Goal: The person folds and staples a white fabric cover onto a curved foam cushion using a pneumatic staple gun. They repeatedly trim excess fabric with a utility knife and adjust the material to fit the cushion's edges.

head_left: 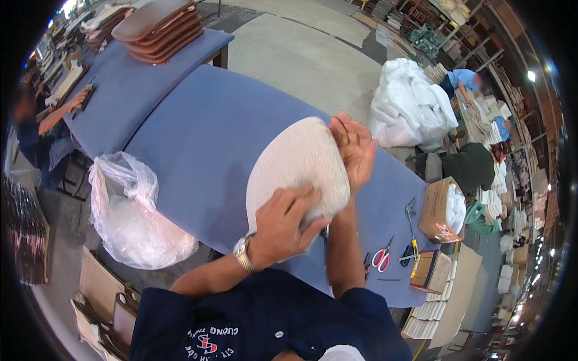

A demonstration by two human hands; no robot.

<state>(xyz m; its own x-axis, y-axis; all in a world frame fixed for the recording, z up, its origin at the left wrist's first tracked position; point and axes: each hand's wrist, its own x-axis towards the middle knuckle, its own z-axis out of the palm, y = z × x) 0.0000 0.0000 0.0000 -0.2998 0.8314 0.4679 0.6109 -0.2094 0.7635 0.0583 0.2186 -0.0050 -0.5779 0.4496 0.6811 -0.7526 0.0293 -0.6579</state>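
Note:
A cream fabric-covered chair seat pad (295, 159) with rounded corners is in front of me, above the blue table (198, 126). It overlaps part of my right forearm. My left hand (282, 224), with a metal watch at the wrist, lies across the near part of the pad, its fingers spread over the fabric. Along the pad's right edge, my right hand (355, 150) supports it, palm toward the edge and fingers pointing up; its thumb is hidden. Red-handled scissors (381, 259) lie on the table to the right of my right forearm.
A stack of brown seats (158, 30) stands far left, near a person (39, 141). Plastic bags sit left (138, 222) and far right (409, 105). A carton (438, 210), a yellow-handled tool (414, 246) and a small open box (431, 271) are at right. Other people work beyond.

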